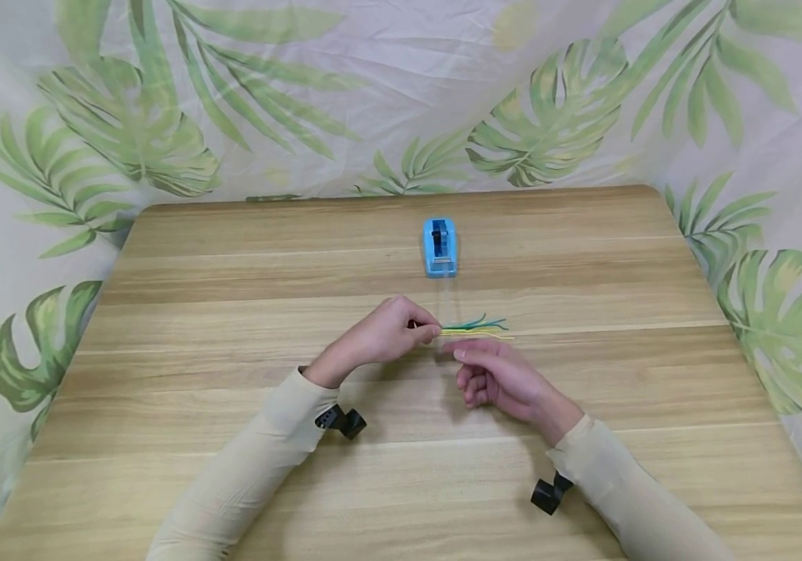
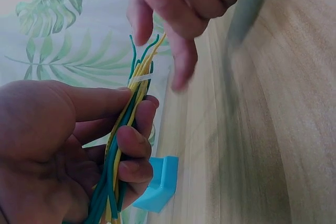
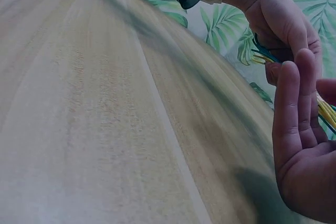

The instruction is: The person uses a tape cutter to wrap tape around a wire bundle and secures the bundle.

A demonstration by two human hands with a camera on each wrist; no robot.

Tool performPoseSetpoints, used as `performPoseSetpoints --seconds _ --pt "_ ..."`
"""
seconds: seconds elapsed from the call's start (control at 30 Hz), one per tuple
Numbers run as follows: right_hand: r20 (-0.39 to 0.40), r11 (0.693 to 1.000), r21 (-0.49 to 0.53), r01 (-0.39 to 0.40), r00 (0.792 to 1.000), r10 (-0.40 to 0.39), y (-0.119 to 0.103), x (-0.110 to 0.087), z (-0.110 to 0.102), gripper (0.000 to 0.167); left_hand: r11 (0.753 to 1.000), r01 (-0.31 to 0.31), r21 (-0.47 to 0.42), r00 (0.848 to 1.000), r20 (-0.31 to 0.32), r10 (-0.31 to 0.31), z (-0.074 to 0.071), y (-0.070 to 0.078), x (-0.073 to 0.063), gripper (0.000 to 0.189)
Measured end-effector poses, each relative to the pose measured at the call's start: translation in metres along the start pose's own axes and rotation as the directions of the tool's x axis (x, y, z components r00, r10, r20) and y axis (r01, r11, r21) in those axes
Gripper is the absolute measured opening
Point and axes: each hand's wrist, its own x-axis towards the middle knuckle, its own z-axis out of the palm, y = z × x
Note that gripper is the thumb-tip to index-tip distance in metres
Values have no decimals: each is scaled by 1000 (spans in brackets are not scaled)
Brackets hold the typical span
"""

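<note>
My left hand [image 1: 401, 331] grips a bundle of thin green and yellow wires [image 1: 474, 331], its thumb and fingers curled round them. In the left wrist view, a band of clear tape [image 2: 140, 77] lies across the wires just beyond the thumb tip. My right hand [image 1: 502, 378] hovers beside the loose wire ends with its thumb and fingers apart, fingertips close to the bundle. A faint clear strip [image 1: 446, 296] runs from the blue tape dispenser [image 1: 439, 248] toward the wires. Fairly straight fingers [image 3: 289, 108] of the right hand show in the right wrist view.
The wooden table [image 1: 232, 343] spreads around both hands, its far edge against a leaf-patterned cloth [image 1: 415, 78]. Small black cameras [image 1: 341, 421] are strapped at both wrists.
</note>
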Motion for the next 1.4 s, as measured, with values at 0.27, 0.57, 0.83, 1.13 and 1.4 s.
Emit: performPoseSetpoints --seconds 0.27,0.57,0.83,1.13,1.4 --pt "78 998 -19 56 995 -55 -2 -10 7 38 1000 -3 -2 1000 1 3 -1 1 -1 18" --pt "17 996 24 85 996 -85 -4 -5 10 49 1000 -10 2 1000 -1 10 -1 1 -1 16" --pt "4 994 65 87 996 -87 -3 -2 10 46 1000 -5 2 1000 1 5 -2 1 -2 16" --pt "61 979 177 102 992 -114 -1 -2 9 31 1000 -3 3 1000 3 3 -1 0 -3 16" --pt "105 963 243 118 984 -147 1 0 8 26 1000 11 -5 1000 -2 -11 -1 0 -3 16"
